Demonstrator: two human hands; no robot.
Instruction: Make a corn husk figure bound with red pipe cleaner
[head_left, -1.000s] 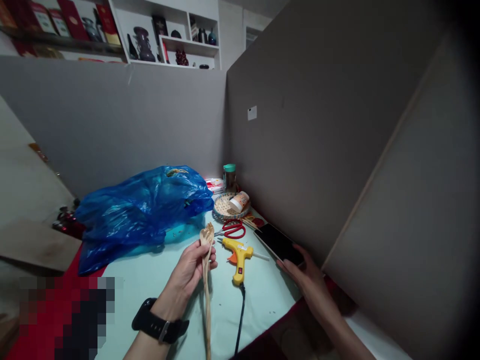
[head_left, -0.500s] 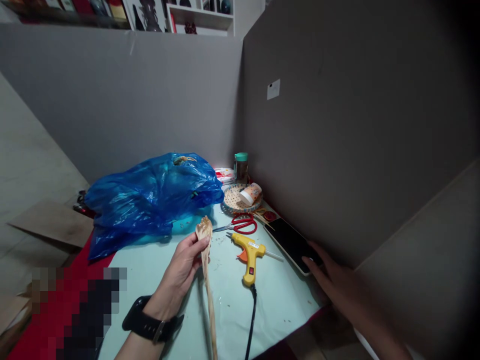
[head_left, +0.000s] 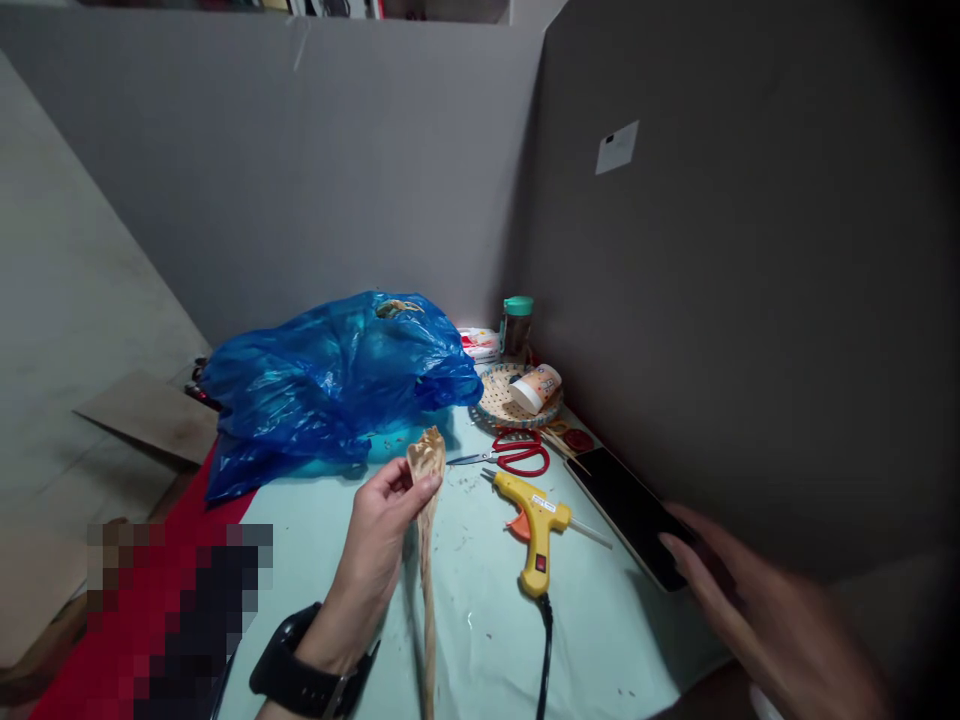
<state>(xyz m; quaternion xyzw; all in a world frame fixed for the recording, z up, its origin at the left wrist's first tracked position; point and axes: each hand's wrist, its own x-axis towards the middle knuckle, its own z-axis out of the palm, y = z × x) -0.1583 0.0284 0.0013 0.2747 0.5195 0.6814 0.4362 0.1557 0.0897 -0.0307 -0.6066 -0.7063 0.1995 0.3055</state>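
Tan strand (head_left: 427, 580) in left hand (head_left: 386, 510), phone (head_left: 622, 512) in right hand (head_left: 742, 580).

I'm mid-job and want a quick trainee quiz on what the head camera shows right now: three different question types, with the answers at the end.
1. Multiple choice: what does the left hand hold?
A) The blue bag
B) A twisted tan strip
C) The green-lidded bottle

2. True or false: the patterned cup lies tipped on its side on the woven tray.

3. Fill in the blank: between the left hand and the right hand lies a yellow ____, with a black cord running from it.

Key:
1. B
2. True
3. glue gun
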